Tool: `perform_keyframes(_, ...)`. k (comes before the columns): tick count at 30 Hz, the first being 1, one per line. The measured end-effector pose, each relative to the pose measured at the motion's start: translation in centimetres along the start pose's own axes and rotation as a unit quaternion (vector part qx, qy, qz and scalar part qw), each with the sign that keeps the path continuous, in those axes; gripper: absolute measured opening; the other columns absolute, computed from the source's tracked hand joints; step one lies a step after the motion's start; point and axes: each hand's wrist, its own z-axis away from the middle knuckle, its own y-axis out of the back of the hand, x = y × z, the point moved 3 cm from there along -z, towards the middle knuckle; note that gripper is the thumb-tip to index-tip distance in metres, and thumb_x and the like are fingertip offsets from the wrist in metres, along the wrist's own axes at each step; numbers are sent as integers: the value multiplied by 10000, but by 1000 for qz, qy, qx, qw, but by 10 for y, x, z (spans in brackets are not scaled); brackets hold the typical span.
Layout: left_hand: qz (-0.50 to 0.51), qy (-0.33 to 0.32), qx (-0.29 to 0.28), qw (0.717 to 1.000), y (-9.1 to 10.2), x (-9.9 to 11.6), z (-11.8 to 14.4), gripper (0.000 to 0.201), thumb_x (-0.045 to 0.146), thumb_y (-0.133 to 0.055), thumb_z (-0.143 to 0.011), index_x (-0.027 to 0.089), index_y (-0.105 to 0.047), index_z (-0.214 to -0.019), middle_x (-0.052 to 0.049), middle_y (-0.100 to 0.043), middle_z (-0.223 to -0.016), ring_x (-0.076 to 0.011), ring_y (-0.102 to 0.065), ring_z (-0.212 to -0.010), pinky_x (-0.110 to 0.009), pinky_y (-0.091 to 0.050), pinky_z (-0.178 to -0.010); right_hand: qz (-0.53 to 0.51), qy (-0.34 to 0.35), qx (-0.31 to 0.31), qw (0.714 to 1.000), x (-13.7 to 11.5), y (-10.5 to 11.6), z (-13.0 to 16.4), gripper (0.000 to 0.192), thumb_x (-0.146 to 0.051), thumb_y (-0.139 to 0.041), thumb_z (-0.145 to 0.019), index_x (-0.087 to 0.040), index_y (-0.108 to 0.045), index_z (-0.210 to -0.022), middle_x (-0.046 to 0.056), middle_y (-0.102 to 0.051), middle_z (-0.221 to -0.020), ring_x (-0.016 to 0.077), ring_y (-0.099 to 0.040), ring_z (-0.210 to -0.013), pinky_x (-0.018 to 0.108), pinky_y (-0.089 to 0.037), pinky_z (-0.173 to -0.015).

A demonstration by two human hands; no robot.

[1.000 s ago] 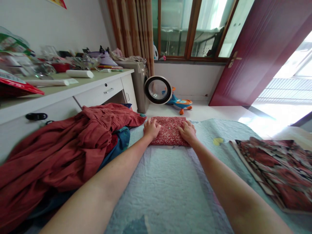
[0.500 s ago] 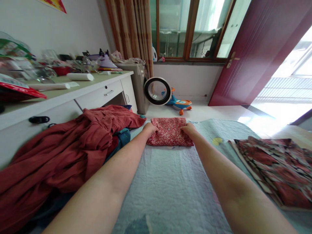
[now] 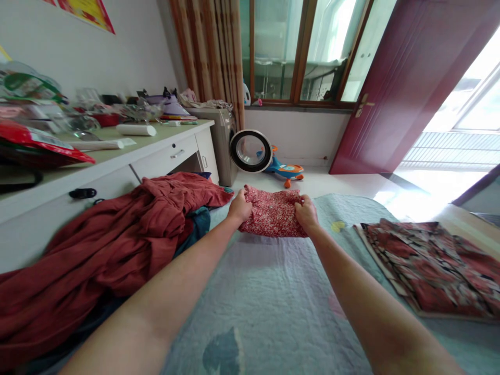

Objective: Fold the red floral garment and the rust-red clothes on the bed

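A folded red-and-white patterned garment (image 3: 273, 214) is held up at its two sides, just above the light blue bedspread (image 3: 273, 291). My left hand (image 3: 239, 208) grips its left edge, fingers closed round the cloth. Its right edge is pinched by my right hand (image 3: 307, 212), thumb on top. What kind of garment it is cannot be made out while folded. To the right lies a folded floral garment (image 3: 433, 265) in red, black and cream. A rumpled heap of rust-red cloth (image 3: 128, 250) lies left of my left arm, over darker blue pieces.
A cluttered white counter (image 3: 156, 148) with drawers runs along the left wall. Beyond the bed's far edge stands a washing machine (image 3: 222, 151) with its round door (image 3: 251, 150) swung out. Near it are a blue-and-orange ride-on toy (image 3: 287, 169) and a dark red door (image 3: 367, 88).
Both hands have lifted the patterned garment slightly off the bedspread, and its top edge now sags between them. The camera view has shifted a little.
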Motion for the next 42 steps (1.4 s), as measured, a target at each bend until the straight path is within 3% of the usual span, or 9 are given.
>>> perform_keyframes(12, 56, -39, 14, 998, 61, 39, 172, 403, 102, -503, -838, 204, -473, -1226, -90, -677, -1178, -232, -669, -1025, -359, -483, -928, -226, 26, -31, 973, -10, 68, 147, 192, -377, -517, -813, -218, -562, -912, 9, -684, -818, 192, -614, -762, 294, -442, -726)
perform_keyframes(17, 69, -35, 19, 997, 78, 37, 241, 370, 117, -487, -855, 210, -469, -1213, -87, -676, -1184, -228, -670, -1038, -360, -496, -919, -226, 10, -44, 973, -20, 93, 208, 234, -410, -528, -828, -214, -575, -947, 30, -712, -873, 200, -630, -798, 296, -455, -745)
perform_keyframes(22, 81, -9, 17, 997, 79, 17, 295, 352, 154, -476, -879, 224, -449, -1223, -87, -671, -1198, -234, -666, -1062, -378, -498, -932, -194, 1, -65, 979, -10, 98, 255, 241, -394, -488, -848, -205, -577, -968, 45, -710, -902, 203, -640, -819, 300, -465, -765)
perform_keyframes(26, 77, 35, -7, 996, 66, -15, 319, 354, 136, -491, -856, 202, -441, -1201, -123, -641, -1245, -239, -640, -1124, -393, -485, -969, -66, -23, -66, 995, 12, 90, 280, 205, -337, -455, -835, -208, -568, -947, 59, -695, -881, 220, -647, -844, 319, -466, -792)
perform_keyframes(31, 17, 78, -49, 996, 70, -42, 333, 549, 148, -529, -844, 141, -315, -1350, -162, -623, -1246, -226, -646, -1103, -369, -499, -960, 113, -14, -31, 993, 24, 93, 291, 406, -263, -427, -838, -125, -506, -1212, 171, -655, -1100, 270, -630, -1009, 362, -466, -869)
perform_keyframes(33, -86, 49, -28, 995, 80, -37, 336, 607, 160, -547, -842, 124, -301, -1395, -203, -542, -1349, -261, -588, -1196, -398, -483, -984, 170, 26, -8, 985, 19, 98, 291, 475, -252, -447, -840, -92, -473, -1287, 218, -583, -1240, 295, -569, -1141, 390, -440, -942)
perform_keyframes(36, -231, -32, 26, 972, 87, -15, 337, 521, 155, -538, -855, 132, -421, -1363, -219, -413, -1474, -313, -495, -1289, -461, -448, -1021, 227, 81, 18, 970, 3, 103, 287, 467, -275, -475, -859, -69, -508, -1277, 233, -546, -1282, 325, -482, -1240, 439, -379, -1029)
perform_keyframes(38, -259, -107, 18, 960, 77, 2, 336, 463, 159, -516, -879, 149, -478, -1341, -179, -417, -1493, -301, -457, -1322, -467, -408, -1068, 231, 117, 6, 966, -10, 99, 285, 438, -296, -457, -895, -75, -536, -1265, 216, -548, -1304, 311, -464, -1260, 441, -347, -1064)
perform_keyframes(42, -250, -221, -58, 941, 38, 17, 342, 469, 356, -481, -949, 242, -456, -1403, -62, -400, -1536, -258, -321, -1428, -493, -275, -1170, 226, 203, -100, 948, -32, 69, 290, 465, -360, -419, -954, -166, -498, -1369, 112, -463, -1472, 260, -373, -1369, 439, -268, -1125)
